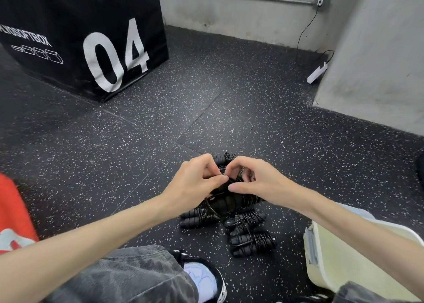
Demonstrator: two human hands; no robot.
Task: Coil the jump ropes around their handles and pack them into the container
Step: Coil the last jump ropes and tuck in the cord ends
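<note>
Our left hand (pixel 195 178) and right hand (pixel 250 178) meet just above the floor, both curled around the same black jump rope (pixel 223 201). The left pinches a strand of the thin black cord between thumb and fingertips, and the right arches over the bundle with its thumb stretched along the near side and its fingers hooked down into the coils. The rope's foam handles lie side by side under our hands, with cord wound around them and a loose loop hanging off the near left edge.

Just beneath and toward us, more coiled jump ropes (pixel 250 234) lie on the speckled rubber floor (pixel 137 130), touching one another in a small heap; we can make out at least three bundles, each with cord wrapped tightly around paired handles. Another bundle's ends show beyond our fingers, on the far side.

The pale plastic container (pixel 325 256) sits at the lower right, near the heap but apart from it, partly hidden by our right forearm; we cannot tell what is inside.

A black soft plyo box (pixel 91 38) marked "04" stands at the upper left, well apart. A white power strip (pixel 317 73) lies against the grey wall (pixel 378 61) at the upper right, its cable running up to an outlet. Our grey-trousered knee and a sneaker (pixel 204 279) fill the bottom edge.
</note>
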